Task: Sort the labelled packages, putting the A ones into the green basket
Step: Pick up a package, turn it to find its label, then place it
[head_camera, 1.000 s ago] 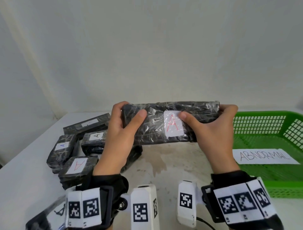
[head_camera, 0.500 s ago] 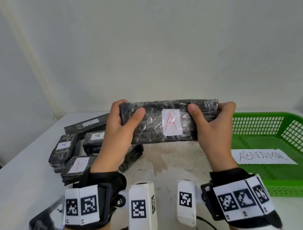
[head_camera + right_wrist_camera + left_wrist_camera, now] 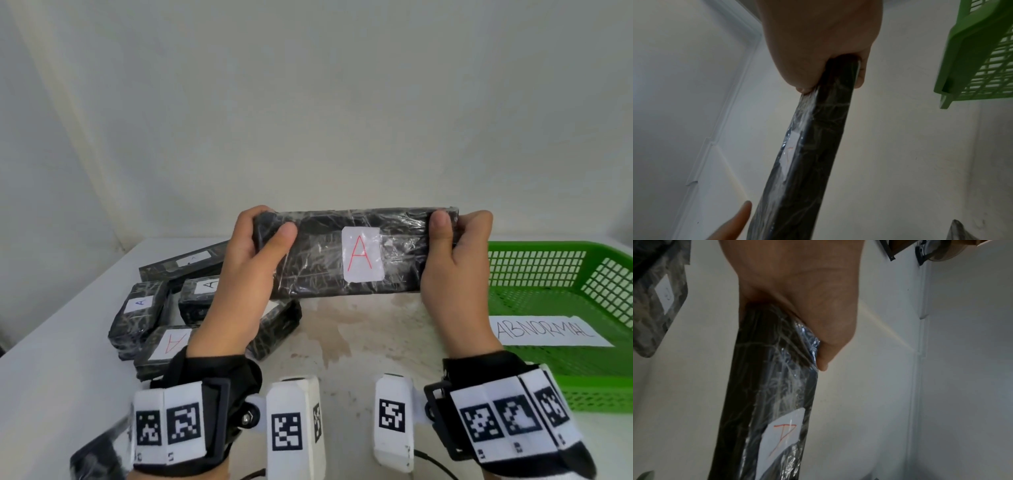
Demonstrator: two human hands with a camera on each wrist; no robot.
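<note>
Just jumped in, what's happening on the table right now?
The left hand and right hand grip opposite ends of a long black wrapped package, held above the table with its red A label facing the camera. The green basket sits to the right, holding an ABNORMAL sign. More labelled packages wait at left.

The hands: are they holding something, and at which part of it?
Both hold the long black package labelled A: left hand grips its left end, right hand its right end.

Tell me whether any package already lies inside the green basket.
No, the green basket holds only a paper sign reading ABNORMAL; the package is held above the table.
</note>
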